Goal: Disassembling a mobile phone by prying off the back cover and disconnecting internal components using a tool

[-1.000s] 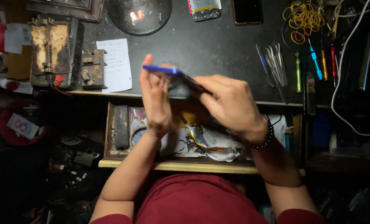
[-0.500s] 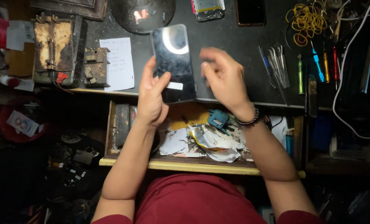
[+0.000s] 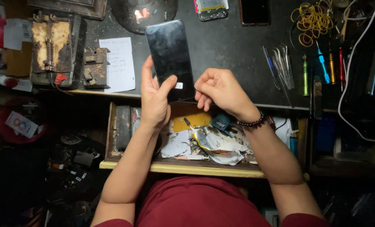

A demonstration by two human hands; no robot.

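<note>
phone (image 3: 169, 56) held over the dark bench top, long axis running roughly 12 to 6 o'clock, leaning slightly toward 11.

left hand (image 3: 155, 98) clamps the phone's lower end from the 7 o'clock side, thumb across the glass, fingers behind the left edge. right hand (image 3: 221, 90) sits at 3 to 4 o'clock of that lower end, fingers curled together, tips pinched at the lower right corner by a small white tab (image 3: 179, 85); cannot tell if they grip it. both hands equally near, left bears the load. edges: bench (image 3: 229, 46) lip runs 9 to 3 just under the hands, open drawer (image 3: 204, 168) of scraps below. paper note (image 3: 118, 63) at 9 o'clock, tweezers (image 3: 280, 63) and screwdrivers (image 3: 322, 63) at 3; some open room toward 1 o'clock.
</note>
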